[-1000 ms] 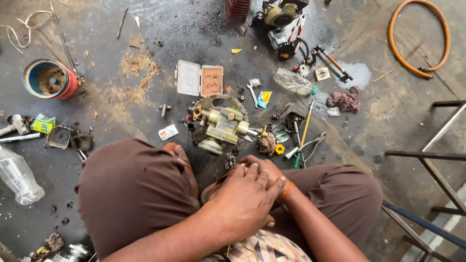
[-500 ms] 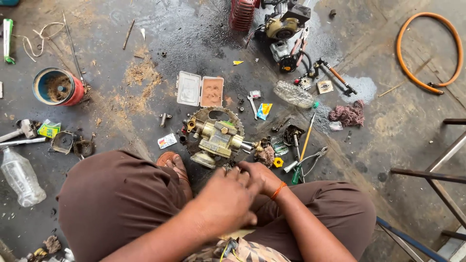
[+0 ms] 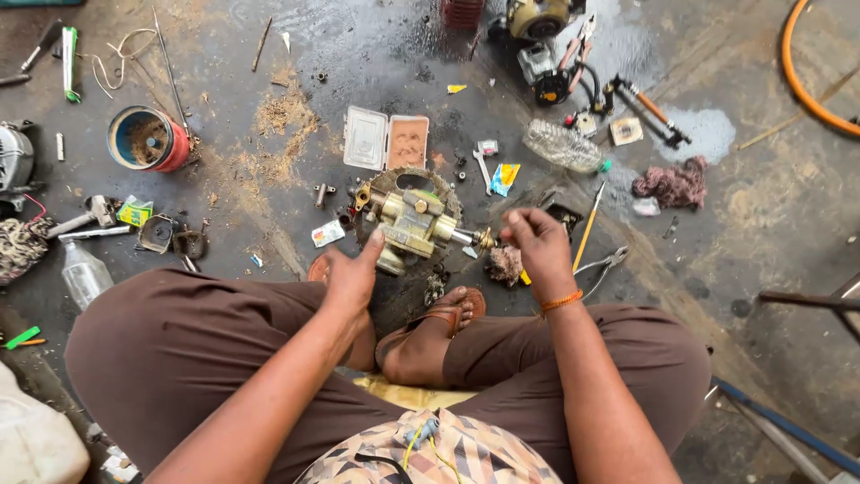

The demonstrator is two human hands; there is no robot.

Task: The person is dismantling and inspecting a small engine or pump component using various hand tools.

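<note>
In the head view, the person is sitting cross-legged on an oil-stained concrete floor (image 3: 761,206), keeping the brass-coloured pump body (image 3: 410,224) at the centre of the frame, just ahead of a sandalled foot (image 3: 439,318). The left hand (image 3: 351,273) is lying half open, its thumb touching the casting's lower left edge — seemingly steadying it. The right hand (image 3: 536,240) is pinched narrowly beside the shaft end; whether it is holding anything cannot be told. Nearby are lying a grimy rag (image 3: 667,184), a clear plastic bottle (image 3: 563,148) and an open parts box (image 3: 387,142).
</note>
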